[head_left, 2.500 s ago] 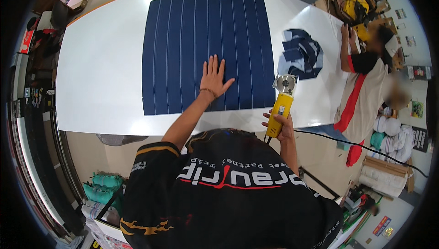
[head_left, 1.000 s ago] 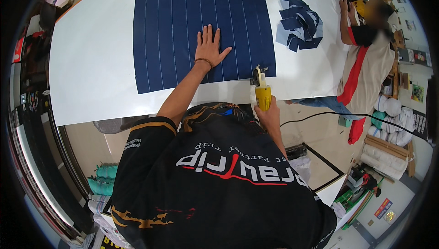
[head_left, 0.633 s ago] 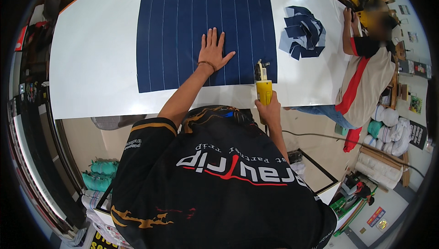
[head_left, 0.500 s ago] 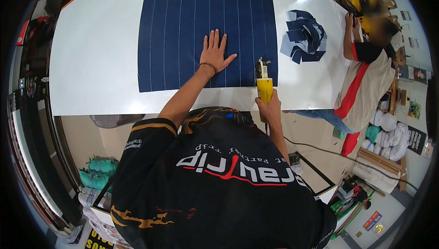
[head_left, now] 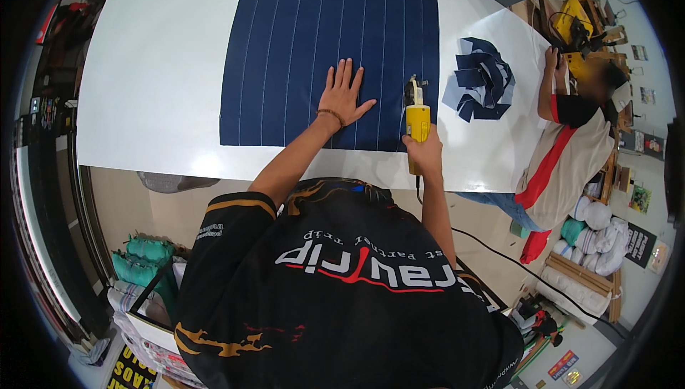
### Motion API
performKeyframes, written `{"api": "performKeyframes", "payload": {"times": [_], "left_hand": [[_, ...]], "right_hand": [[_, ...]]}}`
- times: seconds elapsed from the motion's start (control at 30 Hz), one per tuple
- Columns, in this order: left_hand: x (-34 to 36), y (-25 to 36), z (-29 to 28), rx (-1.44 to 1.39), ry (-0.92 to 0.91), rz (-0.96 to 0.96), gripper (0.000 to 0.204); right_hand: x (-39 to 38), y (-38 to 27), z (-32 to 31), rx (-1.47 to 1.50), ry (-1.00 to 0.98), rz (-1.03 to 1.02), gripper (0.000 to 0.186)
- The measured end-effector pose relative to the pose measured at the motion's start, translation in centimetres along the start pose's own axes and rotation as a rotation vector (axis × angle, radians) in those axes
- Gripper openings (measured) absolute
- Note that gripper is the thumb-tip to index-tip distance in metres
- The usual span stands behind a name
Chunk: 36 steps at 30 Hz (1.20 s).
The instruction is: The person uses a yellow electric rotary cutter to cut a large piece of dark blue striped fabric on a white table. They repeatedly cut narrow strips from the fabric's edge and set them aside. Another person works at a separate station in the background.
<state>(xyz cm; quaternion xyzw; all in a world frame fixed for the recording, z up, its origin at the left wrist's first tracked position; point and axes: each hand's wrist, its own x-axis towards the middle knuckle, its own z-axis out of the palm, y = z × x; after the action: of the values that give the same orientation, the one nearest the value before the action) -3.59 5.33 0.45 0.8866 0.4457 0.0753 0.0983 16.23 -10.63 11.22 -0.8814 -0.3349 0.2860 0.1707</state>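
Dark navy fabric [head_left: 300, 61] with pale lengthwise lines lies spread on a white table. My left hand [head_left: 344, 96] presses flat on it near the close edge, fingers spread, a bracelet at the wrist. My right hand [head_left: 426, 150] is wrapped round the body of a yellow electric fabric cutter [head_left: 418, 119]. The cutter's metal head rests on the fabric close to the right side, along the last lines. Where its blade meets the cloth is too small to make out.
A heap of navy and pale fabric offcuts [head_left: 481, 78] sits right of the cloth on the white table [head_left: 150, 82]. A black cord [head_left: 492, 250] trails from the cutter toward the lower right. Another person [head_left: 564, 153] stands at the table's right end. Green bundles [head_left: 146, 260] lie lower left.
The cutter has advanced a little farther from the fabric's near edge, with my right hand following. My left hand keeps its place on the cloth. The whole view has tilted slightly.
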Motion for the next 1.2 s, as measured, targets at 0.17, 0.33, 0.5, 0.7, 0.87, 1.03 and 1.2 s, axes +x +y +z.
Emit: {"api": "performKeyframes", "payload": {"times": [0.17,0.33,0.5,0.7,0.87,1.03,1.2], "left_hand": [[0.0,0.0,-0.2,-0.011,-0.011,-0.003,0.099],[0.0,0.2,-0.8,0.001,-0.035,-0.003,0.098],[-0.1,0.2,-1.0,-0.008,-0.041,-0.01,0.098],[-0.1,0.1,-0.9,-0.021,-0.033,-0.007,0.098],[-0.1,0.1,-0.9,-0.031,-0.047,-0.009,0.099],[-0.1,-0.1,-1.0,-0.051,-0.072,-0.017,0.098],[-0.1,0.0,-1.0,-0.059,-0.069,-0.012,0.097]], "right_hand": [[2.7,-1.9,-0.5,0.021,-0.034,0.0,0.061],[6.0,-3.3,-0.4,-0.044,-0.011,-0.012,0.061],[9.4,-4.8,-0.3,-0.049,-0.01,-0.034,0.064],[13.5,-6.0,0.0,-0.062,0.067,-0.103,0.057],[17.2,-7.5,-0.3,-0.002,-0.007,-0.08,0.068],[19.7,-9.9,-0.4,-0.004,0.007,-0.086,0.069],[22.9,-11.7,-0.8,0.014,0.001,-0.095,0.069]]}}
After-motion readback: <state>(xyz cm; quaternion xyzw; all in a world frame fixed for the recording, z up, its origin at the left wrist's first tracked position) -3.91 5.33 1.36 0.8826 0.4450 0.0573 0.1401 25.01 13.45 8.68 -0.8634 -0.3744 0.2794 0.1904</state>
